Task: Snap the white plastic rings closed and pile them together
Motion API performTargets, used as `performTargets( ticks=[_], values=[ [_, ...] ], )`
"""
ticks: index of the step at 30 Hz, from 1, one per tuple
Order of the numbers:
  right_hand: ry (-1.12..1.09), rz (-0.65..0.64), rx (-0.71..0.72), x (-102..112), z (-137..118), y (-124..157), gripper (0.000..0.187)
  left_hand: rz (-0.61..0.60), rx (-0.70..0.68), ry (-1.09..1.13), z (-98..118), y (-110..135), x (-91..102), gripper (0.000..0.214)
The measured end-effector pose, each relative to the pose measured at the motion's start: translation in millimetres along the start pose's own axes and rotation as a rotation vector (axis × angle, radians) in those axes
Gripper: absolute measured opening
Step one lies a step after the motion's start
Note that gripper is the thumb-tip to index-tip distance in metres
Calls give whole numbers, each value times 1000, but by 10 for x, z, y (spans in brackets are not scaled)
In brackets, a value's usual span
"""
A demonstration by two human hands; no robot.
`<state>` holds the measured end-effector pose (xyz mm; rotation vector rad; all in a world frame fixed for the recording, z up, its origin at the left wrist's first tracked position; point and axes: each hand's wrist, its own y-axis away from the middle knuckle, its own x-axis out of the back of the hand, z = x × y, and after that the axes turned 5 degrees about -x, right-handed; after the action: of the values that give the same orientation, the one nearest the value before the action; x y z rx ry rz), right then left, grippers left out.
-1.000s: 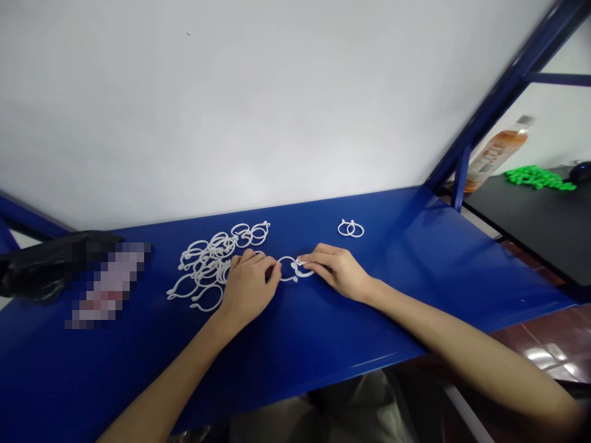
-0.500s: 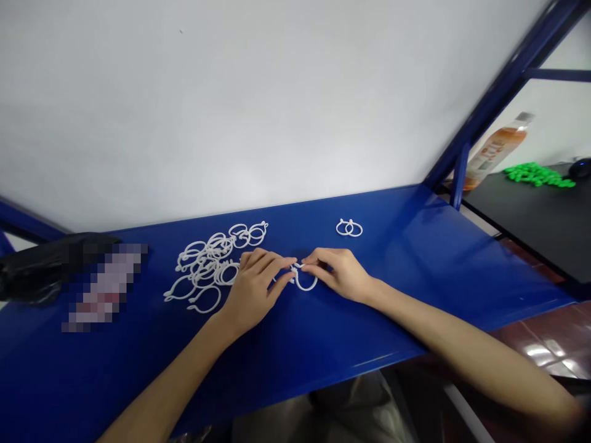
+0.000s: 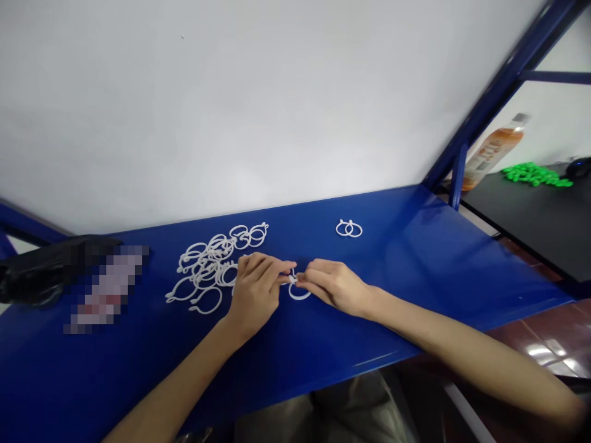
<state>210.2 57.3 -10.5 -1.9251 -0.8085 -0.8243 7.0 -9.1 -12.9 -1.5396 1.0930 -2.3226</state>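
Observation:
Low over the blue shelf, my left hand point(image 3: 256, 292) is closed, with thumb and fingers pinching a white plastic piece that looks like part of a ring. Facing it, my right hand point(image 3: 337, 286) pinches a white plastic ring point(image 3: 300, 298) at its top; the lower curve hangs below the fingertips. Fingers cover most of the joint between the two pieces, so I cannot tell whether they are linked. Left of my left hand lies a loose pile of several white rings point(image 3: 206, 271) with small eyelets. Two overlapping rings point(image 3: 349, 229) lie apart at the right.
A black plastic bag point(image 3: 37, 277) and a blurred-out packet point(image 3: 111, 286) lie on the left of the blue shelf point(image 3: 392, 246). White wall rises behind; a blue frame post point(image 3: 457, 178) stands right. Beyond are a bottle point(image 3: 494, 154) and green pieces point(image 3: 535, 174) on a black table.
My right hand has shifted slightly left and down, bringing the fingertips of both hands closer together. The ring between them has tipped and sits lower. The pile and the two separate rings have not moved.

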Motion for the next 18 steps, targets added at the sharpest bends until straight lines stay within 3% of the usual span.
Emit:
performTargets(
  ticks=[3,5,9,13,18],
  values=[
    [-21,6,-11,67,84,-47,27,-25,-2,-8,-39,-26,9,14],
    [-2,77,-81,137,220,-75,24,-77,11,-13,-63,-42,23,18],
    [207,305,-373,315,657,-35,24,-255,-3,-10,-105,-24,40,36],
    [405,312,-596,460,1050,97,23,-370,-38,-5,-140,13,23,39],
    [559,323,-593,502,1068,114,26,-378,-77,18,-164,-2,-1,24]
  ],
)
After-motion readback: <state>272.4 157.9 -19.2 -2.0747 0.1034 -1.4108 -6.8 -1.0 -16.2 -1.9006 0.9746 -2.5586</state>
